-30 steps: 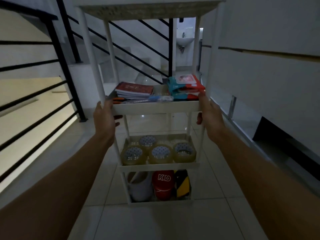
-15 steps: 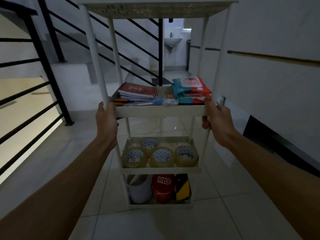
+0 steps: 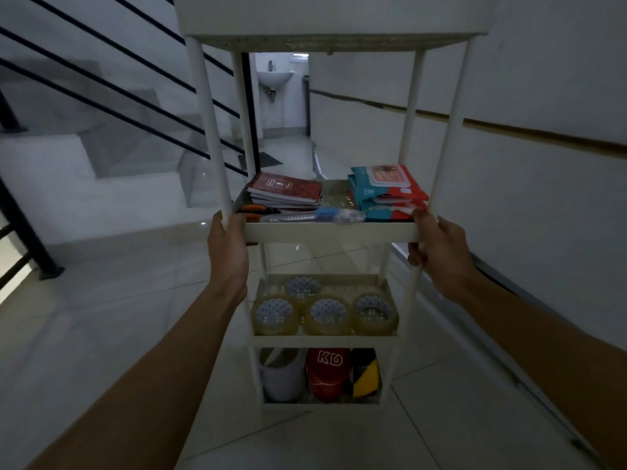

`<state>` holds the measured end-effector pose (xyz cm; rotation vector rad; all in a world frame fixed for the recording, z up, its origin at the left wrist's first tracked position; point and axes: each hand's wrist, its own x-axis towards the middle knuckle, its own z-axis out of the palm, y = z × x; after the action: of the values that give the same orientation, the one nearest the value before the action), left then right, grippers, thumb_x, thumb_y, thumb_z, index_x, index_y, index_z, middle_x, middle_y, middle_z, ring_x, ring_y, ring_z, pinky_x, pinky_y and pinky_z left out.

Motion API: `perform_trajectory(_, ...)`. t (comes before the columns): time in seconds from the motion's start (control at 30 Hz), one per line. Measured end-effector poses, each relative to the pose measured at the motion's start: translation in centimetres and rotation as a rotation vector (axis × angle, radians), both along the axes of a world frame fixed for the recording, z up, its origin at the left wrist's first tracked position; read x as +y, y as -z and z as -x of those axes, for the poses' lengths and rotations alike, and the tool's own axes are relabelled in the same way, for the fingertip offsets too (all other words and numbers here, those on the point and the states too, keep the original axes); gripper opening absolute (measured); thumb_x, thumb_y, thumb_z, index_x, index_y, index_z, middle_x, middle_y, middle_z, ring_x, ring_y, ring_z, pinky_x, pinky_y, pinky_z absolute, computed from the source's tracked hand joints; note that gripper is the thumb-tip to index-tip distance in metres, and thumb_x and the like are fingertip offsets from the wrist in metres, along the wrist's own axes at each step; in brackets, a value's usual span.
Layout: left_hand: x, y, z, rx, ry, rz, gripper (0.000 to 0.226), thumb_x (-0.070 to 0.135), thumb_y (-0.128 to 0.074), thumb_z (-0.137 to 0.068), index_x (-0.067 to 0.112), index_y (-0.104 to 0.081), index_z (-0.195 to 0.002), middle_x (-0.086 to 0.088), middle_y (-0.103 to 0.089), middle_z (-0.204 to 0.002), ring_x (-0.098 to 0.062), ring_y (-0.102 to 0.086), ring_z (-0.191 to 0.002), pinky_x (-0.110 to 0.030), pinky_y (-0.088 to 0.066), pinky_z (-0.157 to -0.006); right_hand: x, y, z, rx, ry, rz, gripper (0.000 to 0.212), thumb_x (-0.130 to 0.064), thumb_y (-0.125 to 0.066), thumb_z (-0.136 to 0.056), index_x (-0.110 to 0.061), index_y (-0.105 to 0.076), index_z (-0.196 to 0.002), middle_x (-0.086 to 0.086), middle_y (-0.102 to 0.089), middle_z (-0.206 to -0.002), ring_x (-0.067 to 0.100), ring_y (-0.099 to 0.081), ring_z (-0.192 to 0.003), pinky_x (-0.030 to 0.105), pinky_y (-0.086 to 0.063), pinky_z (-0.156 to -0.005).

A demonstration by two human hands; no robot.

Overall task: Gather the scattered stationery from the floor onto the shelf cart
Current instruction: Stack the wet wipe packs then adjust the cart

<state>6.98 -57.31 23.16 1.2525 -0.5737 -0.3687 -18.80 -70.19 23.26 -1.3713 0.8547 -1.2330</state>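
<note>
Standing on the tiled floor (image 3: 101,334), the shelf cart (image 3: 330,232) occupies the centre of the view, held at its second tier by both hands. The left hand (image 3: 227,247) wraps the near left post at tier level, its fingers curled round behind the post; the right hand (image 3: 437,245) grips the near right post, thumb on the tier rim and fingers closed round the post. A symmetric grip at mid-height suits steering or lifting the cart without tipping it (a judgement, not an observation).

Contents are sorted by tier. The held tier carries a stack of notebooks (image 3: 286,191) at the left, wipe packets (image 3: 386,191) at the right, and a bagged cutter (image 3: 315,217) lying along the front rim beside orange-handled scissors (image 3: 254,209). Flat, light items sit high, within reach. The tier below holds four clear tape rolls (image 3: 327,313), lying flat and touching. The bottom tier holds a white roll (image 3: 283,374), a red roll (image 3: 327,371) and a black-and-yellow roll (image 3: 364,371), upright and side by side; heavier stock kept low should steady the frame.

No stationery shows on the visible floor, so gathering appears largely complete. A black stair railing (image 3: 118,96) runs at left, a wall (image 3: 543,96) at right, and a washbasin (image 3: 274,78) lies well beyond.
</note>
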Motion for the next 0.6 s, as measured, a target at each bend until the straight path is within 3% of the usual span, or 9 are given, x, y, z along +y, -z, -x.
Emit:
perform_trajectory(0.13,-2.5,-0.2,2.1,-0.019,0.062,0.0,0.017,0.026,-0.045,-0.098,0.039,-0.055,-0.098,0.002,-0.061,-0.095,-0.01,-0.054,-0.079,-0.021,-0.038,-0.059,-0.9,-0.2,2.5,-0.022,0.05,-0.016,0.046,-0.044,-0.063,-0.089,0.001,-0.065,-0.101,0.02,-0.057,-0.077,0.028,-0.047,-0.059,0.042,-0.044,-0.063)
perform_trajectory(0.2,-3.9,-0.1,2.8,-0.028,0.086,0.0,0.015,0.026,-0.045,-0.098,0.033,-0.057,-0.105,0.001,-0.061,-0.093,-0.011,-0.053,-0.079,-0.022,-0.039,-0.059,-1.2,-0.3,3.8,-0.011,0.085,-0.012,0.051,-0.044,-0.062,-0.09,0.004,-0.062,-0.106,0.019,-0.054,-0.075,0.022,-0.043,-0.052,0.038,-0.043,-0.056)
perform_trajectory(0.3,-6.1,0.0,4.0,-0.035,0.126,0.023,0.018,0.025,-0.046,-0.098,0.023,-0.058,-0.111,-0.002,-0.06,-0.094,-0.013,-0.053,-0.081,-0.023,-0.04,-0.061,-1.7,-0.5,5.6,0.016,0.158,0.001,0.041,-0.037,-0.056,-0.097,0.003,-0.062,-0.103,0.015,-0.052,-0.066,0.016,-0.042,-0.046,0.03,-0.037,-0.047)
perform_trajectory(0.47,-9.5,-0.4,6.5,-0.013,0.207,0.074,0.017,0.021,-0.047,-0.098,0.033,-0.057,-0.091,0.009,-0.055,-0.081,-0.001,-0.049,-0.066,-0.021,-0.038,-0.058,-2.5,-0.6,8.0,-0.001,0.243,-0.014,0.03,-0.039,-0.06,-0.094,-0.009,-0.064,-0.092,0.003,-0.058,-0.063,0.014,-0.044,-0.048,0.033,-0.036,-0.051)
perform_trajectory(0.6,-12.0,-0.1,8.0,0.02,0.291,0.1,0.023,0.02,-0.048,-0.098,0.04,-0.053,-0.088,0.009,-0.055,-0.083,-0.006,-0.047,-0.07,-0.024,-0.037,-0.061,-2.9,-0.6,10.1,-0.028,0.308,-0.037,0.028,-0.035,-0.059,-0.095,-0.008,-0.064,-0.095,0.003,-0.058,-0.063,0.015,-0.044,-0.047,0.03,-0.036,-0.049)
